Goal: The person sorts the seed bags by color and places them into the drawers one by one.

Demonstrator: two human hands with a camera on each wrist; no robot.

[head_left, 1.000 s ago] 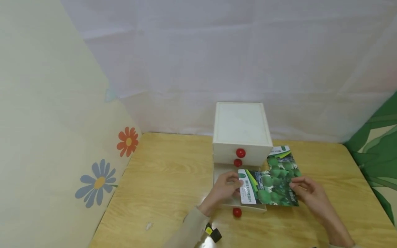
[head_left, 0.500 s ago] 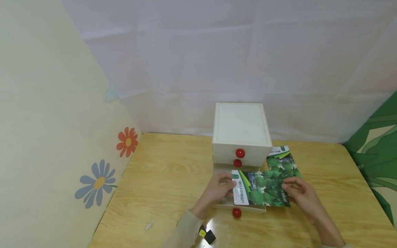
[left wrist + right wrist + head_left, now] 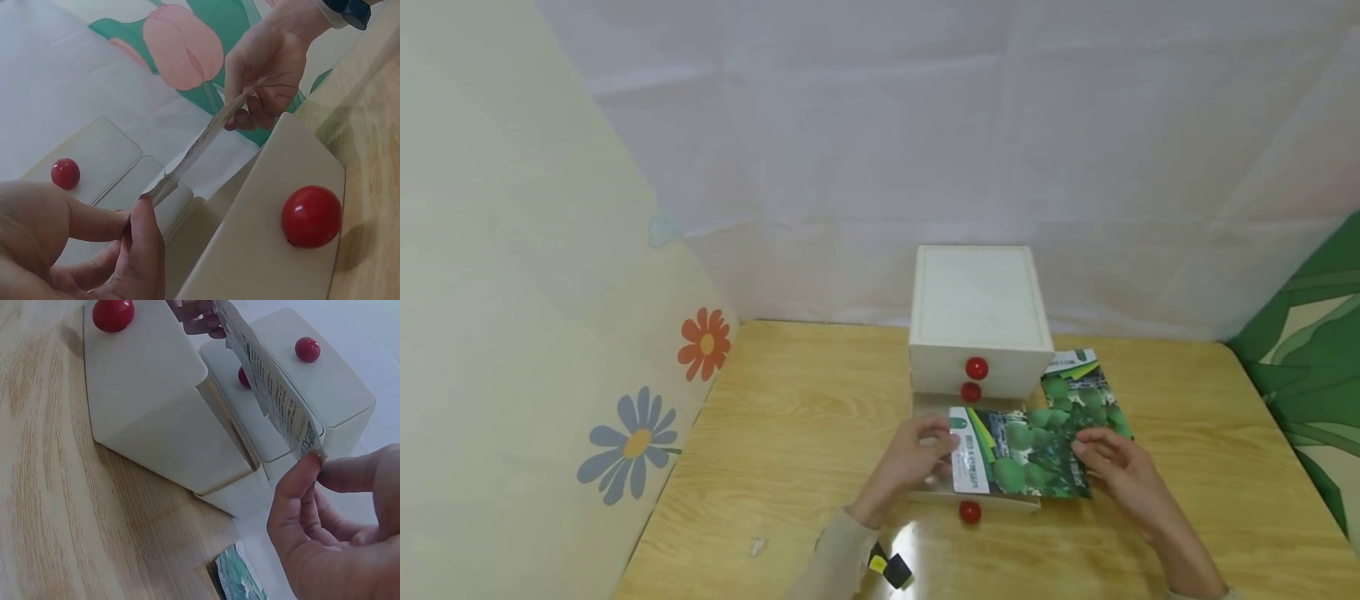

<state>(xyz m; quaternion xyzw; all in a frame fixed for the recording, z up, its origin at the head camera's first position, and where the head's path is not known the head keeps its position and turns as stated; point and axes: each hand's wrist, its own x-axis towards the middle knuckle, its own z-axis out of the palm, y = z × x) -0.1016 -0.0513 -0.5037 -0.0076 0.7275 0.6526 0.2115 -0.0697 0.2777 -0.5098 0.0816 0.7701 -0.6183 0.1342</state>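
Both hands hold a flat green seed packet (image 3: 1018, 454) printed with round green fruits, level above the pulled-out bottom drawer (image 3: 1022, 503) of a small white cabinet. My left hand (image 3: 917, 454) pinches its white end between thumb and fingers. At the opposite end, my right hand (image 3: 1123, 475) grips the dark edge the same way. From the left wrist view the packet (image 3: 200, 144) appears nearly edge-on, stretched between the hands. Small print covers the packet's underside (image 3: 269, 381) in the right wrist view. The drawer's inside is largely hidden beneath it.
The white cabinet (image 3: 981, 292) stands at the back, its two upper drawers closed, with red round knobs. A second, similar packet (image 3: 1078, 387) lies on the table along its right side. A black and yellow object (image 3: 891, 567) shows beside the left sleeve at the front.
Both hands have shifted left with the packet, bringing it further over the open drawer. Their grip stays the same, and the second packet stays on the table.
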